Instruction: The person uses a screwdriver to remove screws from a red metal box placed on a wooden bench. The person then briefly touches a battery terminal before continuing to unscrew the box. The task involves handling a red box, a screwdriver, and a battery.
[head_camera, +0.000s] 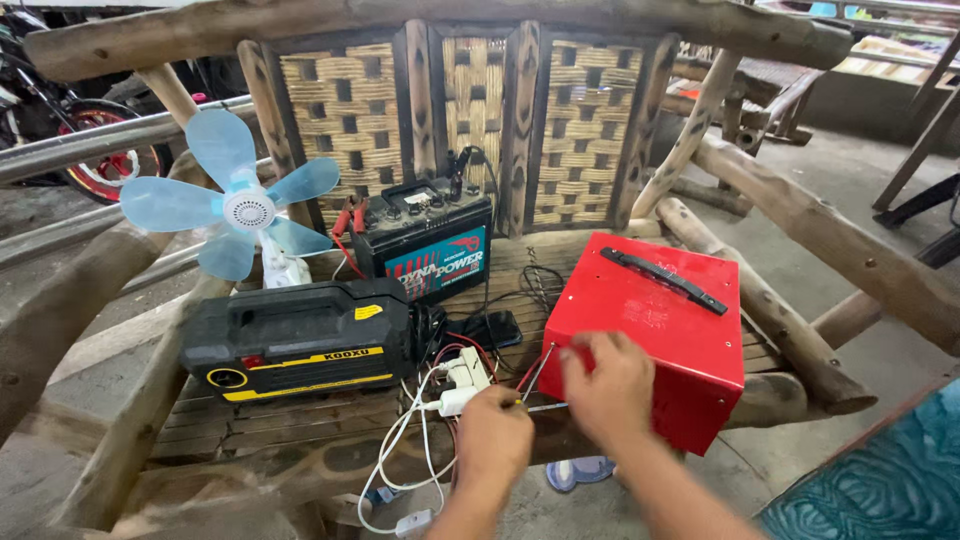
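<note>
My left hand (492, 437) is curled tight round the handle end of a thin screwdriver (536, 374); the handle itself is buried in my fist, only the metal shaft shows, slanting up and right to the lower left corner of the red metal box (655, 320). My right hand (607, 385) sits just beside that same corner, fingers bent down against the box's near face. Whether those fingers pinch anything I cannot tell: the back of the hand covers them, and it covers the spot where the screwdriver tip meets the box as well.

The box lies tilted on the slatted wooden bench (250, 420), black carrying handle (665, 280) up, its right lower corner reaching past the seat's front edge. Open room lies mainly toward me, off the front rail; to the right a log armrest (800, 225) closes in.

Directly left of my hands, a white plug adapter (466, 375) and a tangle of white, red and black wires (410, 440) crowd the slats, white cords dropping over the front edge. A dark flat device (490, 328), hard to make out, lies behind them. Further left lies a black case with yellow trim (300, 340). Behind it stands a car battery (425, 240) with red clamps (350, 217) at its left end, and a small pale blue fan (235, 205). The woven backrest (585, 130) walls off the rear. A blue sandal (575, 472) shows below the seat, half hidden by my arm. A motorbike wheel (100, 150) is cut off at the upper left.
</note>
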